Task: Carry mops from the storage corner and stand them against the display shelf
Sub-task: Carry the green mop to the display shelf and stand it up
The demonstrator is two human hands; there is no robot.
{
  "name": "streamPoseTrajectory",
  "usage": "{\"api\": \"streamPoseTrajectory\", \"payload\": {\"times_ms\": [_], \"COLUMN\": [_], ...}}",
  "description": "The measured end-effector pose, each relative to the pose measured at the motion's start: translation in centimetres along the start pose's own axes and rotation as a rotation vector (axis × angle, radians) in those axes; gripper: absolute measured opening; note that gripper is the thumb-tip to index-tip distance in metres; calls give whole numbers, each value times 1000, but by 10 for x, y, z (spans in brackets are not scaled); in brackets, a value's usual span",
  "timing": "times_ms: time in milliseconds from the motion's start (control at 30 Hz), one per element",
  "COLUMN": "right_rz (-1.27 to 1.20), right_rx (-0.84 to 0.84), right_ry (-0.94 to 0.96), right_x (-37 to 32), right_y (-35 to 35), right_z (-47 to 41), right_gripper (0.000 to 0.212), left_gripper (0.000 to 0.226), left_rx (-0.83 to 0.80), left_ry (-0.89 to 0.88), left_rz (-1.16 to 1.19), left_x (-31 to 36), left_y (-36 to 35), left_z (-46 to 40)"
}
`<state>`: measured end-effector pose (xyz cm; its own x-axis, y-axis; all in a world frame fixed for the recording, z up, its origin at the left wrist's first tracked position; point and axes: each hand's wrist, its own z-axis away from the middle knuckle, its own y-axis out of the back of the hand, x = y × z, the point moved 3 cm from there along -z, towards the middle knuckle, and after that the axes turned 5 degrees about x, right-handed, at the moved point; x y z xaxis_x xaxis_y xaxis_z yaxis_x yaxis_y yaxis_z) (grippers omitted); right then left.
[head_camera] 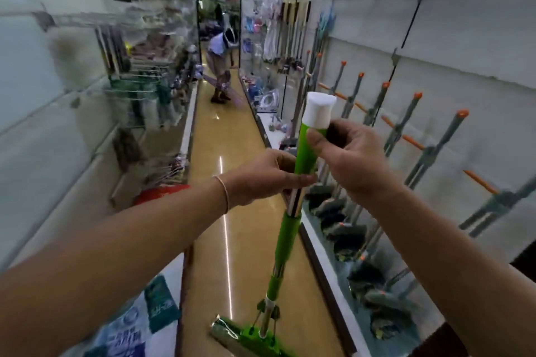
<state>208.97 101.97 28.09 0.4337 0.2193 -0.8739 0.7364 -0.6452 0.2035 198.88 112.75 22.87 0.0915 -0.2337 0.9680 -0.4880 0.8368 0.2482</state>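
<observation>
Both forearms reach out: left hand and right hand grip the mop high; it looks light, stiff, smooth-shafted, bottom-heavy.

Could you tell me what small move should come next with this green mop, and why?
Probably swing the green mop right and lean its handle against the display shelf. Both hands, left hand and right hand, grip the handle upright, its head is over the aisle floor, and grey mops already stand there.
</observation>
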Motion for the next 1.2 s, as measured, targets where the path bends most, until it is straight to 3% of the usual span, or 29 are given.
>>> {"api": "streamPoseTrajectory", "payload": {"times_ms": [333,433,667,800,967,1100,1200], "right_rz": [-184,-211,-244,-297,-344,-372,-415], "right_rx": [-220,-274,-377,-421,-460,-537,-599], "right_ry": [92,112,176,211,232,267,305], "right_x": [4,1,-26,-38,-47,-59,-71], "right_y": [-85,-117,-183,-215,-255,-289,-313], "right_z": [-80,-98,-128,-140,-150,-158,-164], "right_gripper": [8,3,16,16,28,40,45], "left_gripper": [16,20,18,3,9,34,22], "left_rx": [484,575,672,765,912,1086,1198], "left_ry": [18,22,49,79,138,151,160], "left_rz": [-35,-62,-119,-280,-331,-309,-285], "left_x": [-4,-6,-3,1,6,10,18], "left_y": [88,116,179,210,239,257,271], "left_z": [-8,1,25,39,62,77,89]}}
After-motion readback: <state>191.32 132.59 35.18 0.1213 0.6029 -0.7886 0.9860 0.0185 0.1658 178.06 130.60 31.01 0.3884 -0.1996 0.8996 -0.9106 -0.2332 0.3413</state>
